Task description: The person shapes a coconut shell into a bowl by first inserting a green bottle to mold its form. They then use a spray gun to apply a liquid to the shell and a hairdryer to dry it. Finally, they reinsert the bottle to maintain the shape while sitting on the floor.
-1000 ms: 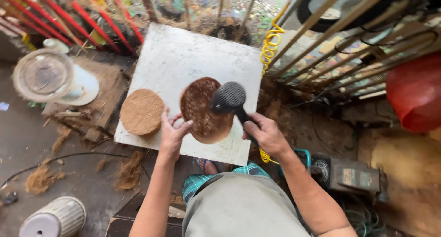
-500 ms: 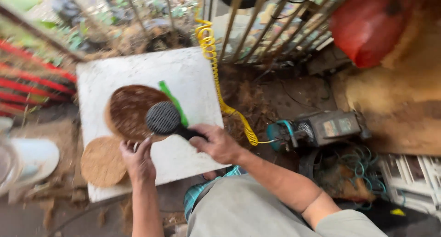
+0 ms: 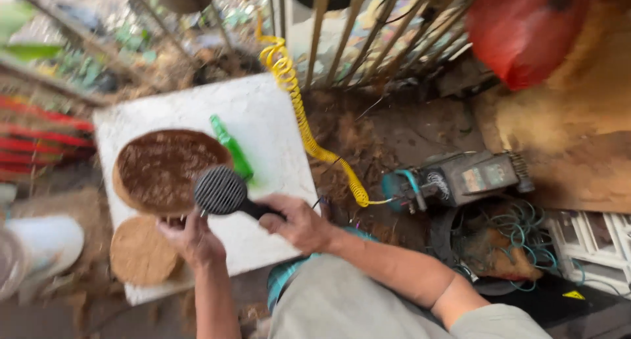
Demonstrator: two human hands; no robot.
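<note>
My right hand (image 3: 297,222) grips the black handle of a round black brush (image 3: 220,191), whose head hovers over the lower right edge of a dark brown fibre disc (image 3: 164,168). That disc lies on a white square slab (image 3: 269,122). My left hand (image 3: 190,237) rests at the disc's near edge, fingers touching it. A lighter tan fibre disc (image 3: 138,250) lies on the slab's near left corner. A green tool (image 3: 231,148) lies on the slab just right of the dark disc.
A yellow coiled hose (image 3: 302,115) runs from the metal railing (image 3: 342,37) down to a small compressor (image 3: 460,178) on the dirt floor. A red sack (image 3: 526,30) sits top right. Tangled green cord (image 3: 519,234) and a white bucket (image 3: 39,247) flank me.
The view has swung to the right, so the slab now sits on the left. The brush has moved from the disc's middle toward its near right edge. Both hands keep their hold.
</note>
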